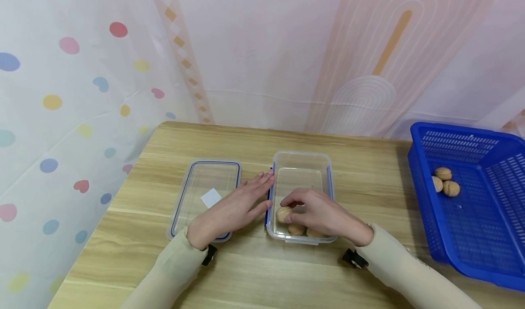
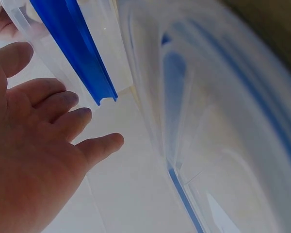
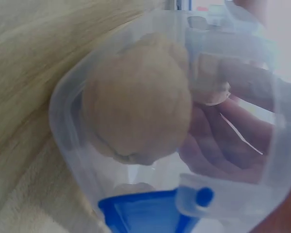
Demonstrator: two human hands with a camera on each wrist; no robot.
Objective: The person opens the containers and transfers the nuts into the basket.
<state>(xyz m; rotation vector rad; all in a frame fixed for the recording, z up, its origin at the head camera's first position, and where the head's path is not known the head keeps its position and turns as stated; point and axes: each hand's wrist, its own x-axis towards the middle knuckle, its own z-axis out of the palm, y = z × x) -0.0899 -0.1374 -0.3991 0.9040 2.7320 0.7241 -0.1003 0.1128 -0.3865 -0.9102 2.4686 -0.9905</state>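
A clear plastic food box with blue side clips stands on the wooden table. Inside its near end, my right hand pinches a walnut between thumb and fingers. Two more walnuts lie close by in the box, one walnut under the hand and another walnut partly hidden by it. A large walnut shows through the box wall in the right wrist view. My left hand is spread with fairly straight fingers, its fingertips at the box's left side by the blue clip.
The clear lid with a blue seal and a white label lies left of the box, partly under my left forearm. At the right stands a blue plastic basket holding several walnuts. A patterned curtain hangs behind the table.
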